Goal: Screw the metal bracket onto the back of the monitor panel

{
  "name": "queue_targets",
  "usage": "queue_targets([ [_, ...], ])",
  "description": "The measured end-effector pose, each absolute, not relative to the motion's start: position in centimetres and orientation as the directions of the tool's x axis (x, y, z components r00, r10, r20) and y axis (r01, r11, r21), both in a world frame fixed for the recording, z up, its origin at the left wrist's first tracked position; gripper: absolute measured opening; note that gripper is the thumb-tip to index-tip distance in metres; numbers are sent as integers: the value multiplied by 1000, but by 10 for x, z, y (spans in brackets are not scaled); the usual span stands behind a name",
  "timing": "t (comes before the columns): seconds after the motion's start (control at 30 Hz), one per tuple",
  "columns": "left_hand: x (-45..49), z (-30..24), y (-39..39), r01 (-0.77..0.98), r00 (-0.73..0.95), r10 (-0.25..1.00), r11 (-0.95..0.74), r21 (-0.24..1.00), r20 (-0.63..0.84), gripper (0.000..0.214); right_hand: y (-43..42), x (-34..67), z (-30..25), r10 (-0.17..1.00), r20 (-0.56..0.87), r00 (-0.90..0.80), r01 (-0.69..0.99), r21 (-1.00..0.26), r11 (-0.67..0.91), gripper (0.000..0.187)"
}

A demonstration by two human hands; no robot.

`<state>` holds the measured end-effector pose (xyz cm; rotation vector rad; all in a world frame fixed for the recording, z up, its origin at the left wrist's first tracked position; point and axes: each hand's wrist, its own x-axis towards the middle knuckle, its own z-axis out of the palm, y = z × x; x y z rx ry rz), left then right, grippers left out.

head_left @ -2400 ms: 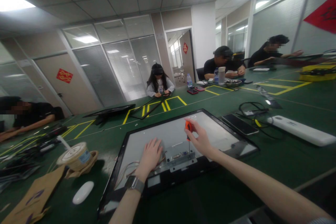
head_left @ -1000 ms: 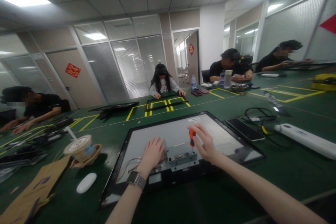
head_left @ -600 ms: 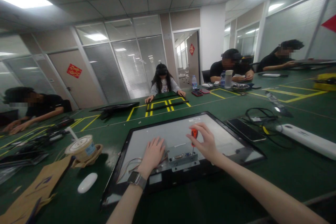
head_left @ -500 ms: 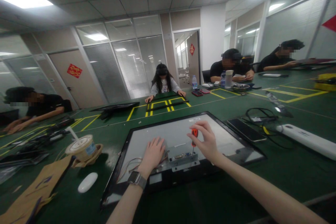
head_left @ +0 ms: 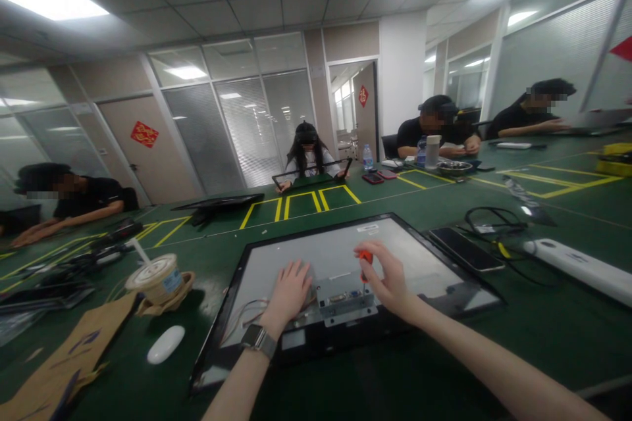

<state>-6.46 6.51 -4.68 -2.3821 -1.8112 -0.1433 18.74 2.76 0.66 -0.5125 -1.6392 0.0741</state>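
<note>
A: Where is the screwdriver (head_left: 366,263)?

B: Nearly upright over the right end of the metal bracket (head_left: 345,309), close to the blue port (head_left: 354,294). Its tip is too small to make out, so I can't say whether it sits in a screw head.

A: And the grip?

B: The right hand (head_left: 391,276) has thumb and fingers closed part-way round it, up at the orange end. I'd want the shaft square to the bracket, pressure straight down, and the turn made by the fingers; a leaning shaft would likely slip.

A: The left hand (head_left: 290,289)?

B: Laid flat, fingers slightly spread, gripping nothing, on the panel (head_left: 301,245) just left of the bracket. Good bracing, I'd say, if the press is light and the thin cables (head_left: 255,302) aren't tugged.

A: Further out?

B: The panel lies on the green table (head_left: 210,256), a smartphone (head_left: 467,249) just beside its right edge. The drink cup (head_left: 157,279) stands apart, on the left, sensibly.
</note>
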Motion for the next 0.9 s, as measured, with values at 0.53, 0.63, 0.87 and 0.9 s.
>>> queue_targets([
  [0.53, -62, -43, 63, 967, 254, 957, -249, -50, 144, 45, 27, 185, -2, 283, 950, -134, 340, -224, 914, 44],
  [0.63, -61, -43, 63, 969, 246, 958, -241, -51, 149, 44, 29, 184, 1, 278, 954, -111, 355, -223, 908, 41],
  [0.87, -60, -39, 61, 968, 249, 959, -244, -59, 132, 45, 30, 189, 5, 303, 948, -96, 337, -255, 906, 31],
  [0.9, -61, -39, 61, 968, 251, 959, -245, -59, 128, 45, 29, 190, 5, 318, 941, -116, 316, -269, 910, 32],
])
